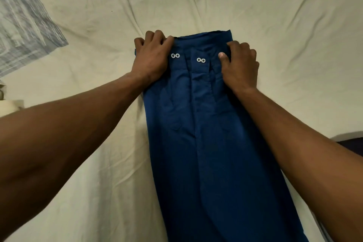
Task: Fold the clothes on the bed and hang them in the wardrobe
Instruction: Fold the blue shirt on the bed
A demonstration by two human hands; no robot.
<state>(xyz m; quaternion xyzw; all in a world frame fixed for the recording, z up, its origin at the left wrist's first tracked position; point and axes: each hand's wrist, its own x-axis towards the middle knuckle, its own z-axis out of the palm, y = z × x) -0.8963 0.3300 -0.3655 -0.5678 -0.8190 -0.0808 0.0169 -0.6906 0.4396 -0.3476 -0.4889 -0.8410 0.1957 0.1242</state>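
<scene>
While the folded blue shirt [212,143] lies lengthwise on the bed [98,163], the left hand [152,59] and right hand [240,67] grip its far corners with curled fingers.

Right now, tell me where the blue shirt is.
The blue shirt lies centre on the cream bedsheet, its far end under the left hand and right hand.

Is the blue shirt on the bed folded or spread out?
Folded: the blue shirt lies in a narrow strip, both cuffs laid on top.
</scene>
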